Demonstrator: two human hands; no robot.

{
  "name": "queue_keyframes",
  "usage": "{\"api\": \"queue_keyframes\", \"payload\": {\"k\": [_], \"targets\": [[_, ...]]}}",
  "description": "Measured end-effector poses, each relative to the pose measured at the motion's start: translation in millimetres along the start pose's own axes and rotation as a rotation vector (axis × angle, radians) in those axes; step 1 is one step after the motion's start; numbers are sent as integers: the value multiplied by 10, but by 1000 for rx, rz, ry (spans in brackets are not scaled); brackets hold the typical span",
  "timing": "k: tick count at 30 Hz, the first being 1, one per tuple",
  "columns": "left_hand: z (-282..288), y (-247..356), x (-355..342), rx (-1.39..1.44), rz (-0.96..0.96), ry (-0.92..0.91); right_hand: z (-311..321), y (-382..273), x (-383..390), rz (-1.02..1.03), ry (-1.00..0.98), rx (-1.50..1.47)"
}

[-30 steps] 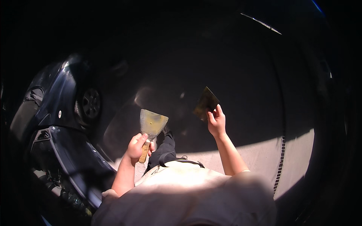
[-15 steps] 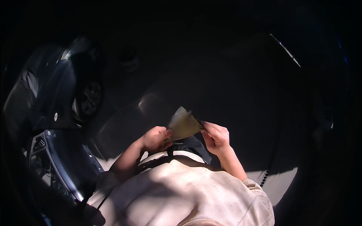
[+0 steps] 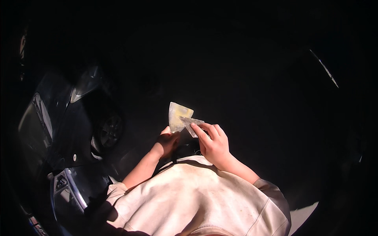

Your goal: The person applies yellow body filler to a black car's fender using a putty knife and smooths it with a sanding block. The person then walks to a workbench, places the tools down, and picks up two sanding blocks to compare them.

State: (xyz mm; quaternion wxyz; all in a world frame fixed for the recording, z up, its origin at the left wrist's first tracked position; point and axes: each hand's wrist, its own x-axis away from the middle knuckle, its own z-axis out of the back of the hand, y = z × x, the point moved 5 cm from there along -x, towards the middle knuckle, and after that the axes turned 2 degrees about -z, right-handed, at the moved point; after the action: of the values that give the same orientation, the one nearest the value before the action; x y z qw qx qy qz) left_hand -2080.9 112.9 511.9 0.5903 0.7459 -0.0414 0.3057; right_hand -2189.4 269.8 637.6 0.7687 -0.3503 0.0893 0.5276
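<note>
My left hand [image 3: 167,142] grips a putty knife, its handle hidden in my fingers and its wide blade [image 3: 178,110] upward, smeared pale yellow. My right hand [image 3: 212,141] pinches a flat thin scraper plate [image 3: 193,128], which overlaps the lower right part of the knife's blade and seems to touch it. Both hands are closed, in front of my chest above my pale shirt [image 3: 197,188].
A dark car [image 3: 59,118] stands at the left, with a wheel [image 3: 108,131] showing; an opened panel [image 3: 69,188] is at lower left. The ground is in deep shadow, with a sunlit strip [image 3: 301,216] at lower right.
My hands have come together from apart. The plate in my right hand has moved leftward onto the knife's blade, and the knife's blade has turned upright again since half a second ago.
</note>
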Motion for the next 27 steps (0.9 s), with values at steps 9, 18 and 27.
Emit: {"api": "queue_keyframes", "payload": {"k": [9, 18, 27], "targets": [[835, 838, -1278, 168, 110, 346, -1977, 3882, -362, -620, -1079, 518], [3049, -1966, -3300, -172, 277, 888, -2662, 5529, -663, -604, -1203, 353], [2981, 294, -4839, -17, 602, 544, -2162, 7748, -984, -623, -1279, 434]]}}
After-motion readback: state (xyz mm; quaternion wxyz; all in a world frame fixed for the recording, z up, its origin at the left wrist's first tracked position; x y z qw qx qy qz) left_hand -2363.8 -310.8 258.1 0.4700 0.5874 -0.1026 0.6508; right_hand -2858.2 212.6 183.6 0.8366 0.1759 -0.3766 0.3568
